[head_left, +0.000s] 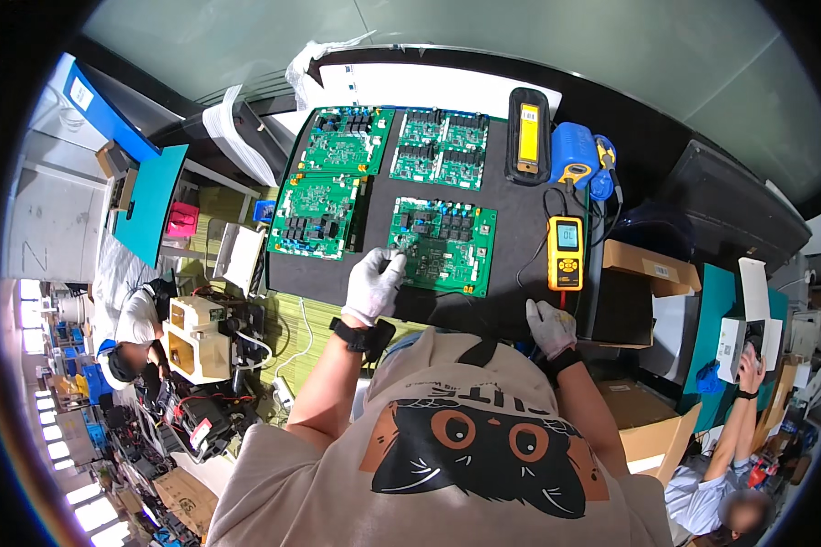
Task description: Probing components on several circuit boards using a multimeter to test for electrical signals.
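Currently, a green rectangular printed circuit board (443, 244) on the black work mat (511, 210) is being probed: the white-gloved left hand (372, 284) is closed in a pinch at the board's near-left corner, apparently around a thin probe too small to confirm. The white-gloved right hand (549, 326) is rested, loosely curled, on the mat's near edge; whether anything is held cannot be told. Just beyond the right hand, a yellow handheld multimeter (566, 252) is laid with its display lit. By judgement, a measurement step is in hand; steady contact and a reading of the display are called for.
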Tool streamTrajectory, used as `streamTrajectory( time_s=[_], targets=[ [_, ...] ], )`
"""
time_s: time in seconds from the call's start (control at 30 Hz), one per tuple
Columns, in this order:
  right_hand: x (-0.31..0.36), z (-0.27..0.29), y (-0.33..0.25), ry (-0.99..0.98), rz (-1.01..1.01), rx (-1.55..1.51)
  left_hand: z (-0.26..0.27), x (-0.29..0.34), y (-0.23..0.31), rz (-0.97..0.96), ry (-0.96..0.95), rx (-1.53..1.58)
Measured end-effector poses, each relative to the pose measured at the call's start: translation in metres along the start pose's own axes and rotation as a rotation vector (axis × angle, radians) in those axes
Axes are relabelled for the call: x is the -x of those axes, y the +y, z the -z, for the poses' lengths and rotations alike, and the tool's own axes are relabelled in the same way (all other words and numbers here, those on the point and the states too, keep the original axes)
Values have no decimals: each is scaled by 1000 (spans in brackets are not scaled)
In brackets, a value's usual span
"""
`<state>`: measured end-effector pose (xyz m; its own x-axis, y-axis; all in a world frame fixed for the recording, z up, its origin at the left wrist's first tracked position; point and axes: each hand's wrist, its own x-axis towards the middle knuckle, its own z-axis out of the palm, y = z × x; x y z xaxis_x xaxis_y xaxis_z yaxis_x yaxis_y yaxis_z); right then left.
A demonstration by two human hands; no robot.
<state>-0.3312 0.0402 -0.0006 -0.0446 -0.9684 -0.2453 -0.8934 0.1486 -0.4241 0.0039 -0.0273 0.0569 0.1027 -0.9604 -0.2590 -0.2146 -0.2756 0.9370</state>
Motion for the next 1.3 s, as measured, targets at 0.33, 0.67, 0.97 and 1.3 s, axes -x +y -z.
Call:
streamTrajectory(
  time_s=[0.33, 0.67, 0.97, 1.3],
  targets=[
    [2, 3, -5, 22, -35, 2, 42, 22, 16, 47, 74, 285],
    [2, -2, -2, -9, -31, 0, 82, 40, -42, -190, 249, -497],
    [8, 16, -16, -138, -27, -36, 142, 76, -80, -87, 505, -743],
    [18, 32, -12, -255, 237, 259, 142, 81, -86, -148, 623, -718]
  ],
)
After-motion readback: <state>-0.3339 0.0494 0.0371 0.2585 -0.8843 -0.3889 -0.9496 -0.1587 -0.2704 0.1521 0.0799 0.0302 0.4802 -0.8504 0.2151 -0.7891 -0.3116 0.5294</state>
